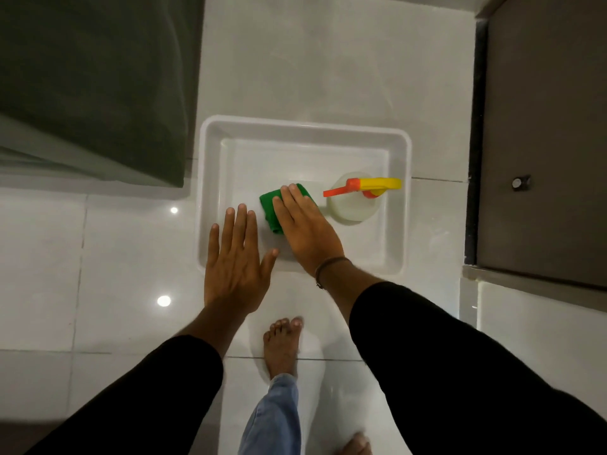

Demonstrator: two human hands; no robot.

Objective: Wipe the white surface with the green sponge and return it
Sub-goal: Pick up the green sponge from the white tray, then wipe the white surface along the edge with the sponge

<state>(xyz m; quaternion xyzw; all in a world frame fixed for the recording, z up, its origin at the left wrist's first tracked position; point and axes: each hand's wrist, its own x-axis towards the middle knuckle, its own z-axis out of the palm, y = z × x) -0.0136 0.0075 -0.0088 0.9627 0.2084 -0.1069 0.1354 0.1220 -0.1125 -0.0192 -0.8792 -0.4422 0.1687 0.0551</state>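
Head view: we look straight down.
Right hand (303,229): our fingers (289,200) lie flat over the green sponge (271,206), not visibly curled around it.
Left hand (235,257): fingers spread, holding nothing, over the tray's 7 o'clock corner.
Green sponge: inside the white tray (399,205), just beside the spray bottle (356,200) at its 3 o'clock.
Tray: on the tiled floor (98,257).

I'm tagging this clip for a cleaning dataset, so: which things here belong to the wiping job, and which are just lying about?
Part of the job:
- green sponge, lying in the tray
- right hand, flat on the sponge
- white tray, holding the sponge
- white tiled floor

Just there:
- spray bottle in the tray
- left hand, open, holding nothing
- dark door
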